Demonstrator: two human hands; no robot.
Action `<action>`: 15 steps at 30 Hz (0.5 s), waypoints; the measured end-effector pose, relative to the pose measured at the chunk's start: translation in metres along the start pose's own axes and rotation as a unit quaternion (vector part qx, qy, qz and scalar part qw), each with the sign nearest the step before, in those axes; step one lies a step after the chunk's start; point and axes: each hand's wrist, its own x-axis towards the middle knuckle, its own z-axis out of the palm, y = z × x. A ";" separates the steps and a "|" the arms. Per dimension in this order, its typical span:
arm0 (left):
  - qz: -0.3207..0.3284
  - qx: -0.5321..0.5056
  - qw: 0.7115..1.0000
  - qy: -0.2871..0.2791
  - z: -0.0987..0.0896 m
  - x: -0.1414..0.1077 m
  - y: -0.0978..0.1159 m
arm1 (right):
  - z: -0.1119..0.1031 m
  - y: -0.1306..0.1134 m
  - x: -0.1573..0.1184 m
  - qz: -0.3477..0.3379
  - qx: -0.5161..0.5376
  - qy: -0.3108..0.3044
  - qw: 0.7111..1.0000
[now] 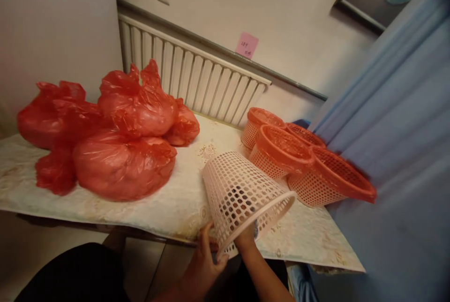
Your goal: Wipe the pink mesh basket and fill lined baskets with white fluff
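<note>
A pale perforated plastic basket (242, 184) lies tilted on its side at the table's front edge, its open rim facing the lower right. My left hand (206, 257) grips the lower rim of this basket, thumb and fingers around it. Through the opening, my right hand (246, 238) reaches inside the basket; its fingers are hidden or blurred behind the mesh, near something dark and bluish. Just behind and to the right stand several similar baskets (269, 163) lined with red plastic bags.
Full, knotted red plastic bags (123, 166) are heaped on the left of the table (190, 199). A radiator (200, 77) runs along the wall behind. A blue curtain (397, 105) hangs along the right side.
</note>
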 end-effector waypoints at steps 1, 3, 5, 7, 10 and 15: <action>0.003 -0.012 1.000 0.003 0.003 0.002 -0.003 | 0.000 -0.001 0.000 0.001 0.002 -0.003 1.000; 0.012 -0.026 0.999 0.017 0.005 0.010 -0.009 | 0.001 -0.004 0.000 0.008 -0.002 -0.013 1.000; 0.011 -0.027 0.999 0.033 0.004 0.020 -0.015 | 0.003 -0.007 -0.001 0.016 -0.012 -0.020 1.000; 0.003 -0.020 0.999 0.033 -0.001 0.029 -0.020 | 0.006 -0.009 -0.001 0.028 -0.013 -0.019 0.999; 0.006 -0.005 1.000 0.000 -0.010 0.039 -0.022 | 0.009 -0.011 0.005 0.064 -0.007 -0.007 0.998; 0.019 -0.008 0.998 -0.054 -0.024 0.047 -0.013 | 0.003 -0.014 0.032 0.070 0.055 -0.021 0.996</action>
